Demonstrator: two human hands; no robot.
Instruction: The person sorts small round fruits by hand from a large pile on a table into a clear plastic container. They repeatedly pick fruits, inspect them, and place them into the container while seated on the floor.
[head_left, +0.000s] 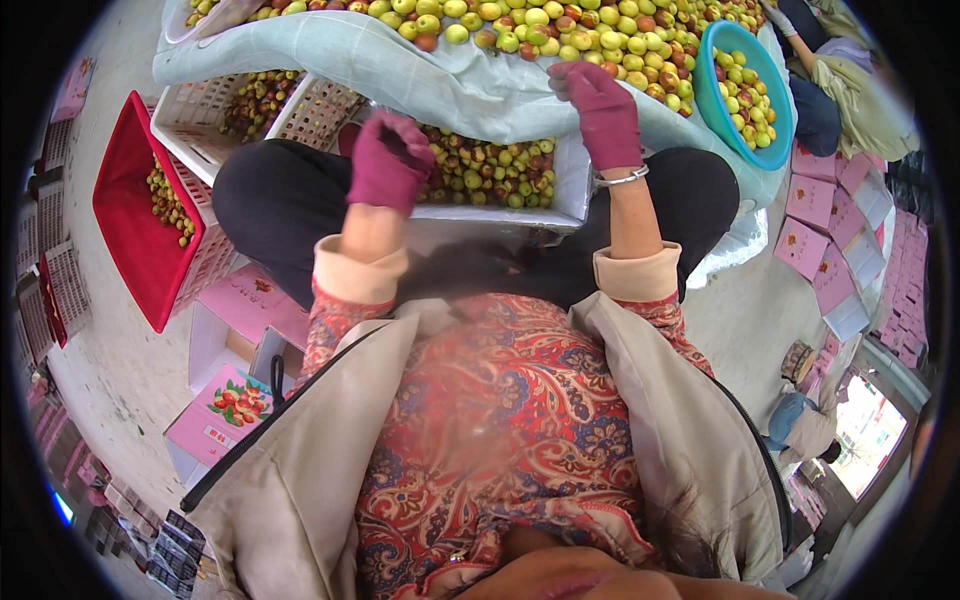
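My left hand (390, 161), in a maroon glove with bare fingertips, is curled above the left end of a box of jujubes (487, 172) between my knees. Its palm side is hidden, so I cannot tell if a fruit is inside. My right hand (600, 112), in a matching glove, hangs over the near edge of a pale blue quilted cloth (360, 52). Its bent fingers point left, close to the loose green and brown jujubes (585, 34) spread on that cloth. Whether those fingers pinch anything is not visible.
A turquoise basin (705, 90) of jujubes stands at the right. On the left are a white plastic crate (180, 124) and a red-lined crate (124, 225), both holding jujubes. Pink cartons (247, 300) lie beside me; more pink cartons (810, 202) and a co-worker (855, 97) are at right.
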